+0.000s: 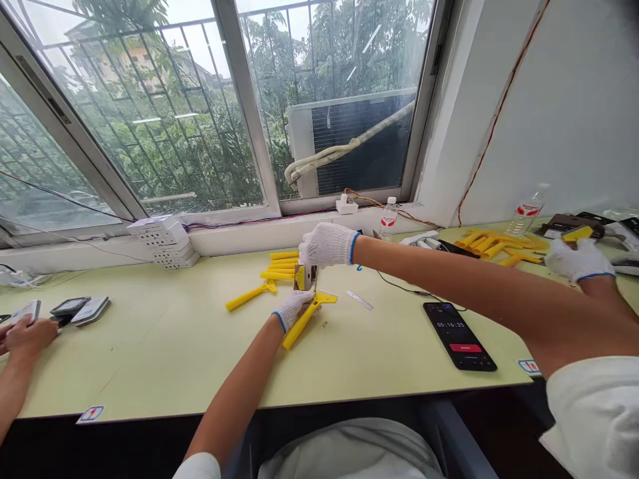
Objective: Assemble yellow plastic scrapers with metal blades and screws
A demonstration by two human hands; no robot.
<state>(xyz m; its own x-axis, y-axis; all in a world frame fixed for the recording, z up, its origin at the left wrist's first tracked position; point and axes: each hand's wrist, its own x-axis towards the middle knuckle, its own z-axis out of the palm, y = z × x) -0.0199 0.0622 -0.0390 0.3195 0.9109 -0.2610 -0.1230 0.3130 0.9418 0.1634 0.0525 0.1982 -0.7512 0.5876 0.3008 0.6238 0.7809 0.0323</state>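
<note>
My left hand (pixel 294 309), in a white glove with a blue cuff, is closed around a yellow scraper (pixel 299 327) whose wide head points to the right. Just above it, my gloved right hand (pixel 327 244) has its fingers closed and pointing down. A thin dark shaft runs from below those fingers toward the scraper head; what the fingers grip is mostly hidden. Beside the shaft is a yellow-and-dark piece (pixel 302 277). Several yellow scraper handles (pixel 279 266) lie behind my left hand, and one loose scraper (pixel 251 295) lies to its left. A flat metal strip (pixel 359 300) rests at the right.
Tiny metal bits (pixel 324 324) lie on the table (pixel 164 346). A phone (pixel 459 336) with a running timer is at the right. Beyond are a bottle (pixel 388 218), yellow handles (pixel 492 243) and another person's gloved hand (pixel 579 259). Someone's bare hands (pixel 30 336) hold something at far left.
</note>
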